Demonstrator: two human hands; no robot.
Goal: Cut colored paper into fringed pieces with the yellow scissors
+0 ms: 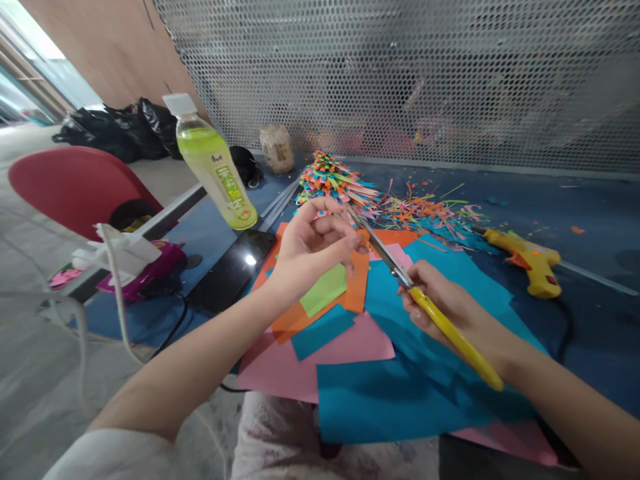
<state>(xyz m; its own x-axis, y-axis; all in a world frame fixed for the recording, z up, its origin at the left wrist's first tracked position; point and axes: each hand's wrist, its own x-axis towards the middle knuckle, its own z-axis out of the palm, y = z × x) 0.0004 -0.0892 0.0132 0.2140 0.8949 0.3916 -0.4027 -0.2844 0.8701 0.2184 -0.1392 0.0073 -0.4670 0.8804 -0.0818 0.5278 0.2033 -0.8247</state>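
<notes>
Yellow-handled scissors (393, 267) are in my right hand (440, 303), fingers closed around them near the pivot. Their metal blades point up and left, past the fingertips of my left hand (320, 243). That hand is raised over the papers with its fingers curled and thumb drawn in. Its fingertips are slightly blurred, and what they pinch, if anything, cannot be made out against the orange behind. Below lie blue paper (380, 400), pink paper (345, 353), orange paper (356, 290) and a green piece (325, 291). Behind stands a cone of fringed multicoloured paper (330, 179).
Paper shreds (425, 210) lie at the back. A yellow glue gun (530, 260) rests on the right. Leftward are a black phone (233, 270), a bottle of green drink (217, 173), clear sticks (280, 203), a jar (277, 148) and a purple device (145, 270) with cables.
</notes>
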